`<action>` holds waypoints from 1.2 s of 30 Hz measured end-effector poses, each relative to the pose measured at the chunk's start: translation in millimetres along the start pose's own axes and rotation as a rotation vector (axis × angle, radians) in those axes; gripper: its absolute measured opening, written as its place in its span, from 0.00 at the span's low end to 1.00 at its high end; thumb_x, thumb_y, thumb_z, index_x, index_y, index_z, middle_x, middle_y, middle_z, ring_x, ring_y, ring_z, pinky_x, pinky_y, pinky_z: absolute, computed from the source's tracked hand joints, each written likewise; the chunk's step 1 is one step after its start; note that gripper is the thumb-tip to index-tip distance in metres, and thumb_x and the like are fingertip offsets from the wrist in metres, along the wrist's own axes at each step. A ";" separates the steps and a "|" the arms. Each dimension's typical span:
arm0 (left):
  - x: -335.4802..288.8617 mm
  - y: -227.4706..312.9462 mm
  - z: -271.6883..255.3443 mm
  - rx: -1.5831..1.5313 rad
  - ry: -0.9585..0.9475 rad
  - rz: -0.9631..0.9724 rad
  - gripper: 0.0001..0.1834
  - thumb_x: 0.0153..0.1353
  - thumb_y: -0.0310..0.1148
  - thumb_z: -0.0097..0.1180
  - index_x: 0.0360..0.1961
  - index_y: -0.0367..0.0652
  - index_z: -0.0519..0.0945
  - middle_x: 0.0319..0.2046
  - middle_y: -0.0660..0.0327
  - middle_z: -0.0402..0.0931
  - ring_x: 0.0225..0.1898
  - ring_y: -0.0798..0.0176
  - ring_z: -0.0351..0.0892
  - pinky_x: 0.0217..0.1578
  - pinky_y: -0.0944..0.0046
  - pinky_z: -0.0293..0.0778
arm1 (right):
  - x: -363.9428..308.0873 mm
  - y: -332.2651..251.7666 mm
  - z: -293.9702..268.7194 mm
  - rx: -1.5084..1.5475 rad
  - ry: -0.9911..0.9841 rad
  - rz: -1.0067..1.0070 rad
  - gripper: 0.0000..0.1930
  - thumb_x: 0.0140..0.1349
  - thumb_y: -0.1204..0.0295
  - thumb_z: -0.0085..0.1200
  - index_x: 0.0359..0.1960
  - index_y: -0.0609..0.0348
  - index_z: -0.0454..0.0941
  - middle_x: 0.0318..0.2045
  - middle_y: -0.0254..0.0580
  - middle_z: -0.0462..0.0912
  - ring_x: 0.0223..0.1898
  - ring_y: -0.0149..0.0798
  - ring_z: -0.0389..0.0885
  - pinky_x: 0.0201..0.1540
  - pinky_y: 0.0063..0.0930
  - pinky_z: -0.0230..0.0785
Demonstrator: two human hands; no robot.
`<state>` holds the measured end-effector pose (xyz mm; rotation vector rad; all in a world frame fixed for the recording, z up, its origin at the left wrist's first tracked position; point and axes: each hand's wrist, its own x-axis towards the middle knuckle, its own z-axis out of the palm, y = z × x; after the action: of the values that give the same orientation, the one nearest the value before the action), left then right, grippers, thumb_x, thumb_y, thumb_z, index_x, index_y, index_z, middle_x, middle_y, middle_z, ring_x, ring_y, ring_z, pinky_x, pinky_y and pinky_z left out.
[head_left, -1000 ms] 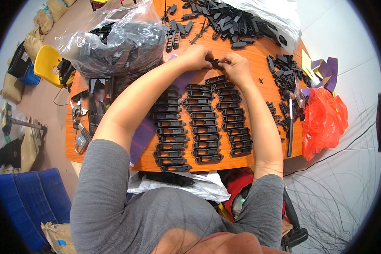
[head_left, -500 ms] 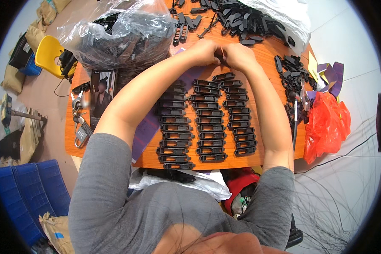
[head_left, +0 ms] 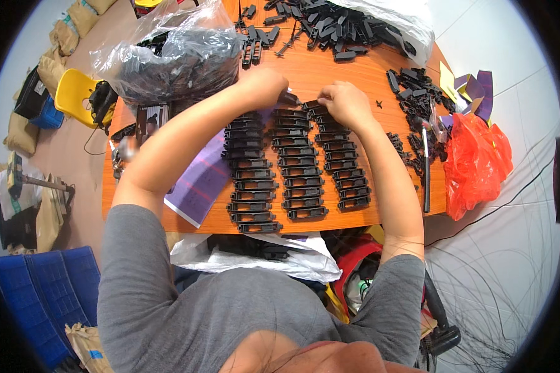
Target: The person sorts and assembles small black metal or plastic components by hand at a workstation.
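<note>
Three columns of slotted black plastic frames lie on the wooden table in front of me: a left column [head_left: 252, 184], a middle column [head_left: 301, 182] and a right column [head_left: 348, 174]. My left hand [head_left: 262, 88] is above the middle column, its fingers closed on a black plastic part [head_left: 289, 98] that is partly hidden. At the head of the right column, my right hand [head_left: 347, 104] has its fingertips pinched at the end of a black frame [head_left: 315, 109]. The two hands are apart.
Behind my left forearm stands a clear plastic bag [head_left: 174, 68] of black parts. A heap of black pieces [head_left: 354, 28] lies at the back, smaller parts [head_left: 417, 93] at the right. A red plastic bag [head_left: 476, 165] hangs over the right edge, near a pen-like tool [head_left: 425, 171].
My hands were together over a dark part behind the columns; now they have separated. The left has moved left with a part, and the right has come down to the right column's head.
</note>
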<state>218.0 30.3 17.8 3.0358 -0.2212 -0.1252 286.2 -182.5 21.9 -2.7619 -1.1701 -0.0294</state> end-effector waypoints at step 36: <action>77.6 -0.3 38.1 -0.276 0.304 -0.043 0.17 0.65 0.41 0.49 0.45 0.42 0.83 0.43 0.47 0.79 0.45 0.42 0.77 0.50 0.50 0.73 | -65.8 85.6 -2.9 0.502 0.408 0.258 0.14 0.56 0.75 0.62 0.45 0.58 0.79 0.36 0.43 0.81 0.38 0.39 0.82 0.42 0.31 0.74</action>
<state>291.1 15.7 -25.8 2.7369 -0.1043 0.2783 301.7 -288.7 9.4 -2.2903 -0.6095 -0.2260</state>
